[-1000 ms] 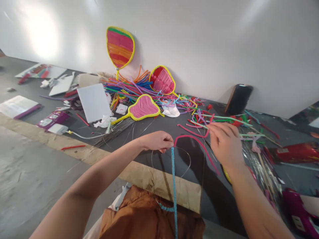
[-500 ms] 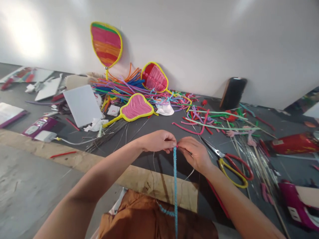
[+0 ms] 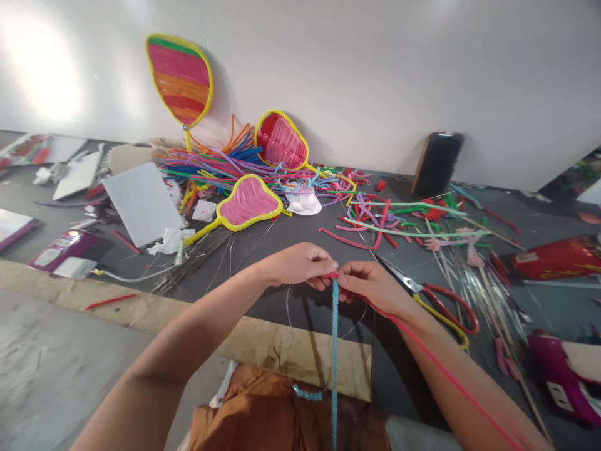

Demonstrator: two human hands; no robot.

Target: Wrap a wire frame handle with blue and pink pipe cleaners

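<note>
My left hand (image 3: 312, 264) is closed, pinching a pinkish-red pipe cleaner (image 3: 439, 363) where it meets the top of a blue pipe-cleaner-wrapped stem (image 3: 335, 351). The stem hangs straight down toward my lap. Right beside it, my right hand (image 3: 366, 280) is closed with fingertips at the same joint; the red strand trails from there across my right forearm. Below the hands a thin wire loop (image 3: 288, 319) hangs, with a short coiled blue piece (image 3: 307, 393) at its bottom. Fingers partly hide the joint.
Scissors (image 3: 413, 287) lie just right of my right hand. A pink fan shape with yellow edging (image 3: 250, 203) lies ahead, before piled pipe cleaners (image 3: 220, 164). Farther right are a propped phone (image 3: 437, 164), a red can (image 3: 558, 258) and a purple glue-gun-like tool (image 3: 563, 379).
The red pipe cleaner now lies over my right forearm instead of below it. Red shows at my left fingertips, and my right fingers have shifted around the joint. The view has turned slightly right.
</note>
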